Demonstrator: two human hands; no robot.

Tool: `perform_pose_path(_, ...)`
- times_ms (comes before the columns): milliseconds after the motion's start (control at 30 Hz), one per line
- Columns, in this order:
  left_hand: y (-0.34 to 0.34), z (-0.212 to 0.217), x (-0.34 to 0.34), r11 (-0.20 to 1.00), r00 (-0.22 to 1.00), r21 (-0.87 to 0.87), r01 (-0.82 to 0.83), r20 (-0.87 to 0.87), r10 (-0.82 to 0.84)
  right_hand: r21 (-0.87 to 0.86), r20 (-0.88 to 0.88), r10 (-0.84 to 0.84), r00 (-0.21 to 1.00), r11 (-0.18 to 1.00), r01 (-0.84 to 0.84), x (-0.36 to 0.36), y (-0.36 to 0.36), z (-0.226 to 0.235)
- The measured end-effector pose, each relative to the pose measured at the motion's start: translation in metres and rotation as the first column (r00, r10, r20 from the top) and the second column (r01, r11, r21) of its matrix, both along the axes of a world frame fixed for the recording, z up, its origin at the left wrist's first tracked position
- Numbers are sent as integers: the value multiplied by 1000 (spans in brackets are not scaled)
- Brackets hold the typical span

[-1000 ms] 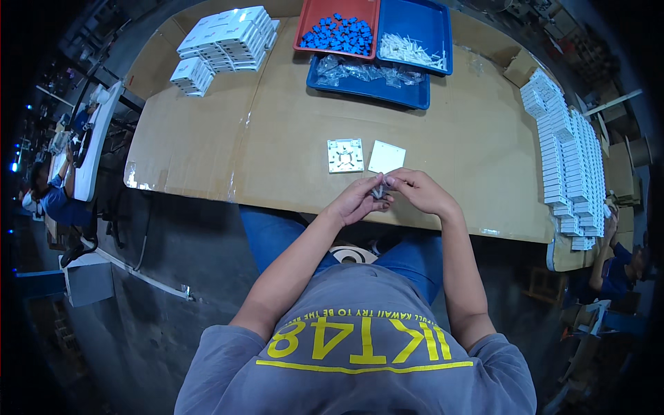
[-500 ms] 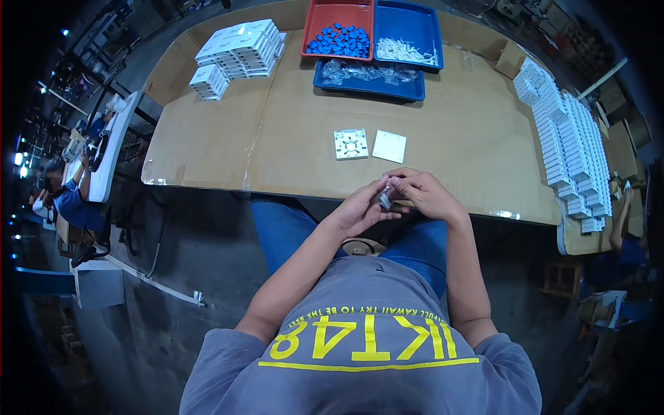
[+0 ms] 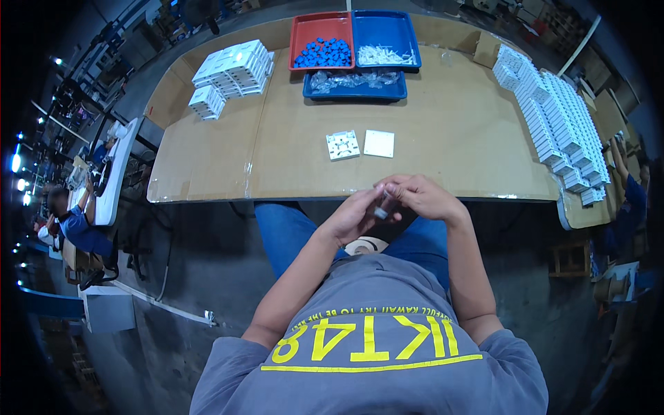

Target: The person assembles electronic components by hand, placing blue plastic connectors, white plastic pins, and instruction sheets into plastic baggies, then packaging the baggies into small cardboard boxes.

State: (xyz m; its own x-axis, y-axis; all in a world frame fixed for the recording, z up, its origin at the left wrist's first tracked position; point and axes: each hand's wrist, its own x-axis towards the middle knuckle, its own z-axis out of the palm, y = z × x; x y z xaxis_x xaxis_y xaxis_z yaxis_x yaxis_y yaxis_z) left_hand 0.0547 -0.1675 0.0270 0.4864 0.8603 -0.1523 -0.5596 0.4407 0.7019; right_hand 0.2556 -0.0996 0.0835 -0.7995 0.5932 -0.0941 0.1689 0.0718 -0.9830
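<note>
Just off the table's front edge, my two hands meet over a small clear plastic bag [image 3: 381,211] with something greyish in it, too small and blurred to name. The fingers of my right hand [image 3: 427,198] pinch its upper end. Curled around it from the other side is my left hand [image 3: 351,218], its fingertips close to those of the right. Beyond the hands, a white square plastic box [image 3: 342,146] lies with its moulded inside facing up. Beside it on the right is a flat white square cover [image 3: 379,144], apart from the box.
Farther back stand a red tray [image 3: 299,41] of small blue parts, a blue tray [image 3: 385,28] of white sticks and a lower blue tray [image 3: 353,94] of clear bags. White boxes are stacked at left [image 3: 232,69] and right [image 3: 564,131]. Other people sit at both sides.
The whole view has shifted a little, so the trays and table sit differently. My hands stay together, and the bag now hangs slightly lower and more upright between the fingers.
</note>
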Motion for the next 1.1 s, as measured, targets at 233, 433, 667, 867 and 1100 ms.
perform_pose_path(233,-6,-2,-3,999,979,47,-17,-202,26,80,148,104,983,990,-116,-5,3,8)
perform_pose_path(433,27,-21,-14,999,994,-46,-4,-111,-1,-40,155,149,977,989,-144,-15,40,-9)
perform_pose_path(667,76,-43,-25,977,995,-212,11,103,12,129,157,-85,984,990,65,-11,161,-20)
perform_pose_path(867,106,-82,-38,952,969,-254,173,219,-117,409,48,-484,874,808,425,-30,336,-55)
perform_pose_path(1100,120,-118,-46,908,876,-277,315,453,-166,780,40,-759,650,431,454,-83,471,-46)
